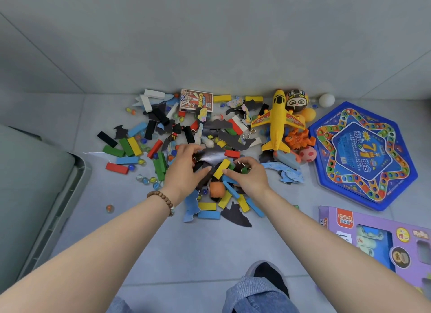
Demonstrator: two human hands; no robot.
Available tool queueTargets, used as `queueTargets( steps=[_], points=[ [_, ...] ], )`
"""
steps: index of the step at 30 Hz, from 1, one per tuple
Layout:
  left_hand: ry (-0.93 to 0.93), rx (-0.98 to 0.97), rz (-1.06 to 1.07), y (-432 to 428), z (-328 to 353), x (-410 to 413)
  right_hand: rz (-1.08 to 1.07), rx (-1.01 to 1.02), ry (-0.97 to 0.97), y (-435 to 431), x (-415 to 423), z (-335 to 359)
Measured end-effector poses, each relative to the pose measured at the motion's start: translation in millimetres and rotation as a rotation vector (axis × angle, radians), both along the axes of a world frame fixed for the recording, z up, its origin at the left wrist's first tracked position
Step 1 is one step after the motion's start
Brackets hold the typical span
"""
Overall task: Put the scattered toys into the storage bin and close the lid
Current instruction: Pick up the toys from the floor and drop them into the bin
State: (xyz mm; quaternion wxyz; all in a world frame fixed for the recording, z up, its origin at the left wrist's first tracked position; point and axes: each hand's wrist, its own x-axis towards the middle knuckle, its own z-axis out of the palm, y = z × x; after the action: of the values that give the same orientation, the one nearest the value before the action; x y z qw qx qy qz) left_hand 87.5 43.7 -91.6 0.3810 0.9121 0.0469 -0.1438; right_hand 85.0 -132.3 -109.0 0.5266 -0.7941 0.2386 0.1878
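Head view: a heap of toys lies scattered on the grey floor along the far wall: coloured wooden blocks, flat black and blue puzzle pieces and glass marbles.

The left hand, with a bead bracelet on its wrist, is down in the middle of the heap. Its fingers curl over the left edge of a glossy black sheet with the thumb under it, gripping it.

Just to its right, the right hand curls its fingers over a small black piece, thumb tip against the near end of a yellow block. How much else sits inside that grip is hard to make out.

An orange fuzzy ball lies just near of both hands.

The storage bin stands at the left edge, well apart from the heap, and a grey-green surface covers its top.

To the right of the heap lie a yellow toy plane, an orange figure and a pink ball. Farther right is a blue hexagonal game board.

A purple toy box lies near right, and a small card box lies at the far side of the heap.

One marble sits alone between bin and heap.
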Motion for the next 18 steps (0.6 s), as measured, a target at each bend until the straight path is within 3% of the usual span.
queueTargets(
  steps=[8,13,18],
  points=[
    [0.077,0.104,-0.063,1.0,-8.8,1.4,0.016,-0.107,0.057,13.8,6.9,1.7],
    [0.094,0.301,-0.027,6.1,-9.0,0.9,-0.031,-0.114,0.043,11.0,3.5,6.8],
    [0.235,0.082,0.039,-0.6,-6.2,7.6,-0.083,-0.074,0.071,11.0,6.0,5.6]
  ],
)
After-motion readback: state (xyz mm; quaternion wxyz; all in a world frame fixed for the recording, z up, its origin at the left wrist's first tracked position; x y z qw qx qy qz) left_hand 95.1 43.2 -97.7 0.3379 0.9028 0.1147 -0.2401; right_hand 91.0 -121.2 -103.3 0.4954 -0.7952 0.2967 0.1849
